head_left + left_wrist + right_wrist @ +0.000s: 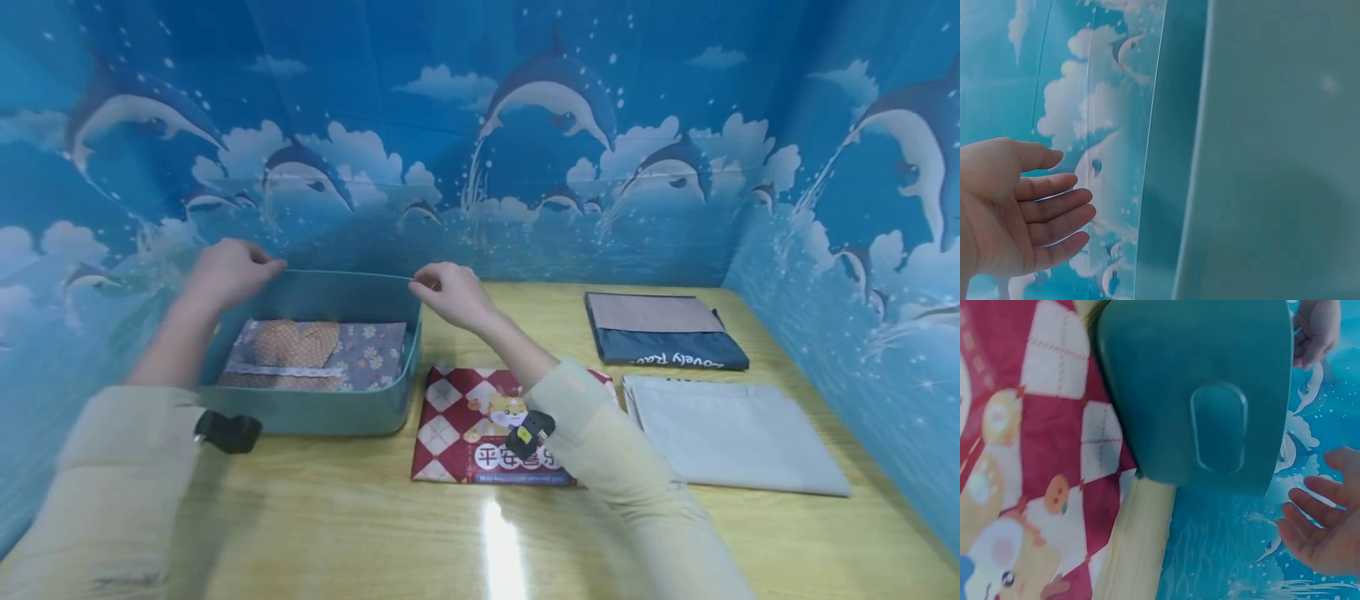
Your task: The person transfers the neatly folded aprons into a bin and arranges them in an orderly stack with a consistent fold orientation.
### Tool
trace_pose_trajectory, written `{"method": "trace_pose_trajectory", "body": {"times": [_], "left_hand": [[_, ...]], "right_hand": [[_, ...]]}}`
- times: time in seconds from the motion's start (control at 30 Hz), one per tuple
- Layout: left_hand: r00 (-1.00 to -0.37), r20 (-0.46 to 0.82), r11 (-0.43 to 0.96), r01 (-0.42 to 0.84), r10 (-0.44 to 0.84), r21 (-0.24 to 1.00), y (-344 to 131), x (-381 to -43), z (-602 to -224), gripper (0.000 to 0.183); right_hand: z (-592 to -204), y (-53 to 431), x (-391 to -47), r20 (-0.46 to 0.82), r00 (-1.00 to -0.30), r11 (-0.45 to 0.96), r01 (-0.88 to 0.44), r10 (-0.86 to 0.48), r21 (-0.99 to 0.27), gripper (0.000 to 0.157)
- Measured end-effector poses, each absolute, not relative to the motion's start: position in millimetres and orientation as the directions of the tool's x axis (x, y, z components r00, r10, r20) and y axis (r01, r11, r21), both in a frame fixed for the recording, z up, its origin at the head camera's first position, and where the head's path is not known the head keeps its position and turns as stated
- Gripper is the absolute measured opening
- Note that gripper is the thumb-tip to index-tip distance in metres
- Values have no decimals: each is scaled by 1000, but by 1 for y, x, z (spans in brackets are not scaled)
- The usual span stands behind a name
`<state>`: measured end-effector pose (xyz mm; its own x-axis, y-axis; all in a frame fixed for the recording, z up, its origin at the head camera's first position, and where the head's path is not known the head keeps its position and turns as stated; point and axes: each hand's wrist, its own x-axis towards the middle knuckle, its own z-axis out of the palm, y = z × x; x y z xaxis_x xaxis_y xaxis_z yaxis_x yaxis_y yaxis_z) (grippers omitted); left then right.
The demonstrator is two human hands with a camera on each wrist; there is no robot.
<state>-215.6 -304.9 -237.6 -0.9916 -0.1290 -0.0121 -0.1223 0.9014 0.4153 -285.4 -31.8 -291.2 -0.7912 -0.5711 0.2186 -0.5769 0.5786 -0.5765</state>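
Note:
A teal plastic bin [315, 414] stands on the left of the table. Inside it lies a folded purple floral cloth [378, 346] with an orange dotted heart [296, 343] and a lace strip. My left hand [234, 271] is raised over the bin's back left corner; in the left wrist view its fingers [1060, 219] are loosely extended, apart from the bin's wall. Over the back right corner hovers my right hand [453, 293]. Its fingers [1313, 515] are relaxed in the right wrist view, beside the bin's rim, and nothing shows in either palm.
Right of the bin, a red-and-white checked folded piece [446, 433] with a cartoon animal lies partly under my right forearm. A folded white piece [738, 433] and a dark blue folded piece with a pinkish panel [660, 313] lie farther right. Dolphin-print sheets [420, 183] surround the table.

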Motion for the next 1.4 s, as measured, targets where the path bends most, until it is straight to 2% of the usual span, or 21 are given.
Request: {"method": "trace_pose_trajectory", "body": {"times": [0.23, 0.57, 0.93, 1.1, 1.4], "left_hand": [[-995, 84, 959, -25, -50, 283, -276, -218, -243, 39], [-990, 119, 981, 97, 77, 168, -229, -216, -243, 44], [-950, 230, 977, 213, 212, -20, -185, -214, -256, 51], [-935, 249, 968, 242, 251, -67, -174, -212, -263, 54], [-920, 248, 949, 273, 305, -156, -150, -205, -272, 67]], "right_hand": [[-295, -20, -284, 288, -756, 599, -646, -588, -472, 37], [-297, 7, -283, 379, -680, 641, -728, -628, -244, 39], [-300, 39, -280, 367, -697, 696, -700, -616, -159, 42], [-302, 47, -278, 368, -710, 725, -678, -601, -124, 45], [-307, 64, -270, 306, -743, 743, -654, -595, -144, 55]]}}
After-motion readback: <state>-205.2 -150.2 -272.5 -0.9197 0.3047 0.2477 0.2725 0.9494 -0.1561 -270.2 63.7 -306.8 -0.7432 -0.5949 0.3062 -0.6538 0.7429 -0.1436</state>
